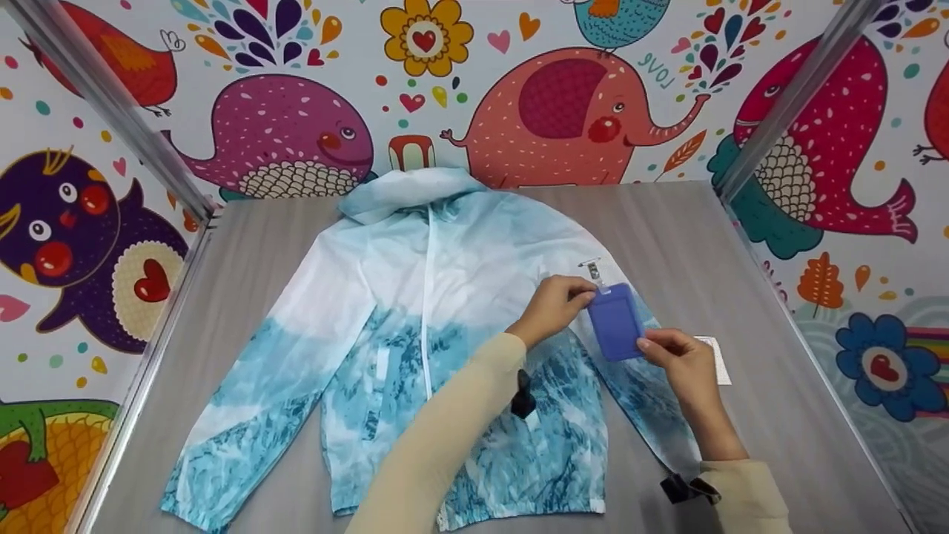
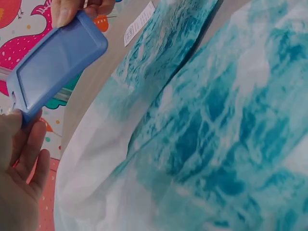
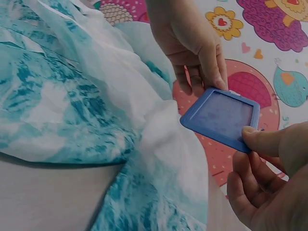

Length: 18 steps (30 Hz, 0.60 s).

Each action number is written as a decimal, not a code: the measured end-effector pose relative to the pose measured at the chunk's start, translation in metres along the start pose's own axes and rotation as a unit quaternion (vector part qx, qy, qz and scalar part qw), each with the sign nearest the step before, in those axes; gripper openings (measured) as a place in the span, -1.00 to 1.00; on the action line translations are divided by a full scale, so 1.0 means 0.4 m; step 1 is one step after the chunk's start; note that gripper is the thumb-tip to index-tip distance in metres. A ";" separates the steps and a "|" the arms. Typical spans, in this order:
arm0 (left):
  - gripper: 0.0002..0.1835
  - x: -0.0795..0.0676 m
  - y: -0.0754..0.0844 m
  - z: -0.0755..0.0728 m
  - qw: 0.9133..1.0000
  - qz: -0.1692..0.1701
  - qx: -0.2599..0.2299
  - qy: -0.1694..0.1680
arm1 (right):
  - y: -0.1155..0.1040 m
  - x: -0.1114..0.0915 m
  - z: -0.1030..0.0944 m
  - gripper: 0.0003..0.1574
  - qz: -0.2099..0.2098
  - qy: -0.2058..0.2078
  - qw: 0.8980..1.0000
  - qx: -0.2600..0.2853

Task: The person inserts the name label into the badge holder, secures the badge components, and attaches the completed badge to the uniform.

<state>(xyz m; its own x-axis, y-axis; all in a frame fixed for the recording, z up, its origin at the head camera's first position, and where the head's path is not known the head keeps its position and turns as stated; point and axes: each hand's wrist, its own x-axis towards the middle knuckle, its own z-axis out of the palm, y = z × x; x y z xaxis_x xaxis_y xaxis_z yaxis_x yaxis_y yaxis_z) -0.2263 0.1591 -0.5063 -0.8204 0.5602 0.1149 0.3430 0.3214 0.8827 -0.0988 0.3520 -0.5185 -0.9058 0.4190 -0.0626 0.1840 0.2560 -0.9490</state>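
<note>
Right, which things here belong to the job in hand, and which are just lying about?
Job in hand:
blue badge holder, pinched by left hand and right hand
its clip

Lying about, though perhaps part of the job:
jacket, spread on the table
white card, beside the jacket

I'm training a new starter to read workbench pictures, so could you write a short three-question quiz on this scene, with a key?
1. Fill the gap: The ___ hand pinches the blue rectangular plastic badge holder at the end nearer its small silvery clip.
2. True or false: The right hand holds nothing.
3. Multiple choice: Which garment is spread on the grey table?
A) a plain red wool scarf
B) a teal-and-white hooded fabric jacket
C) a pair of black trousers

Key:
1. Left; the left hand is at that end.
2. False; it pinches the badge holder too.
3. B.
</note>
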 end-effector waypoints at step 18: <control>-0.74 -0.121 -0.061 -0.181 0.998 -0.040 -0.032 0.042 | -0.029 -0.012 0.192 -0.80 -0.049 -0.129 0.990 -0.025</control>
<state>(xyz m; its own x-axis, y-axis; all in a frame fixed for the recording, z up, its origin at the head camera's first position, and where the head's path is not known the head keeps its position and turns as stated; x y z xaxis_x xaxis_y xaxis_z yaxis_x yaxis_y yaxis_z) -0.2281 0.0687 -0.5003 -0.8809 0.4668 0.0778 0.2463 0.3119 0.9177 -0.1258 0.2800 -0.5309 -0.9864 0.1551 -0.0538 0.1031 0.3301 -0.9383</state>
